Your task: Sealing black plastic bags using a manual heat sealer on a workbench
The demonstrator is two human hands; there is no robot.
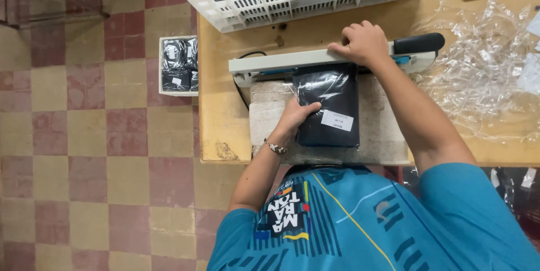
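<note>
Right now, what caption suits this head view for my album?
Right hand presses sealer bar; left hand steadies dark bagged packet.
</note>
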